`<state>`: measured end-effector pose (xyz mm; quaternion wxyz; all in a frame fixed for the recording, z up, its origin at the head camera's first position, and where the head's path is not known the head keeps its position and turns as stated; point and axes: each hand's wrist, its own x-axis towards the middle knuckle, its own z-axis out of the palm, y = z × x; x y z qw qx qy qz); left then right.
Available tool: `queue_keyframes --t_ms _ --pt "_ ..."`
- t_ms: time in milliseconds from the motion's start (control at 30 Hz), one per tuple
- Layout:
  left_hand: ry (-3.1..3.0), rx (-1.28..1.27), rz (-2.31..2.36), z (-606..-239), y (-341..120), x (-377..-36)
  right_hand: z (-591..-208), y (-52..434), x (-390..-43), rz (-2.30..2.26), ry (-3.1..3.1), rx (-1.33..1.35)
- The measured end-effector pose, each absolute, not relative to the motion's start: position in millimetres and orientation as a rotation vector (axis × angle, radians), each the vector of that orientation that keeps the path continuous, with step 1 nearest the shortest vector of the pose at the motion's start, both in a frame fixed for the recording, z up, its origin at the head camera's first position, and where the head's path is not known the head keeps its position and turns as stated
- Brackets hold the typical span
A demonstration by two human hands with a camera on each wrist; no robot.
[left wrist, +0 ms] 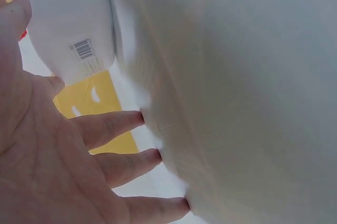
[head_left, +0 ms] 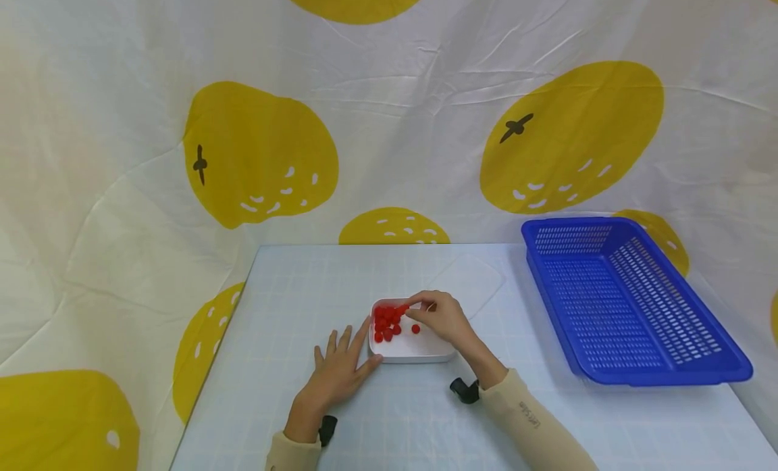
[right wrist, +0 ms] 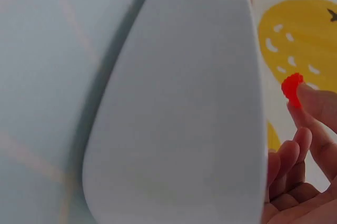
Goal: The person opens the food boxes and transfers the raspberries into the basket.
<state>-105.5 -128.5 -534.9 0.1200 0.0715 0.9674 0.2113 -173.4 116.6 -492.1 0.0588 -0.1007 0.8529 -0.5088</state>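
Blue basket (head_left: 614, 315) stood right of right hand (head_left: 446, 319); white tray (head_left: 419, 349) between hands. Left hand (head_left: 343, 371) spread against tray's edge; right pinched red piece (right wrist: 293, 90) above tray. Step: picking or placing, unclear; next move likely needed light touch.

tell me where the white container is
In the head view, the white container sits on the table below the picture's centre, with the left hand at its left side, the right hand over it and the blue basket farther right.

Container (right wrist: 179, 97) cropped in wrist views, sleeve lettering (head_left: 529, 415) illegible
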Motion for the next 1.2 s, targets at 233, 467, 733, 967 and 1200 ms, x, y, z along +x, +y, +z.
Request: queue_keyframes --t_ms 233,467,733,967,1200 --pt "2.82 0.189 0.615 -535 -128 -105 -486 131 -175 -1.594 2.558 -0.275" --pt "2.821 0.179 0.621 -535 -127 -104 -484 146 -175 -1.672 2.503 -0.171" --pt "2.832 0.188 0.631 -535 -127 -103 -479 165 -178 -1.787 2.437 -0.099" --pt "2.837 0.2 0.628 -534 -127 -103 -467 186 -180 -1.862 2.456 -0.1" --pt "2.832 0.191 0.632 -535 -127 -103 -444 207 -173 -1.858 2.566 -0.1"
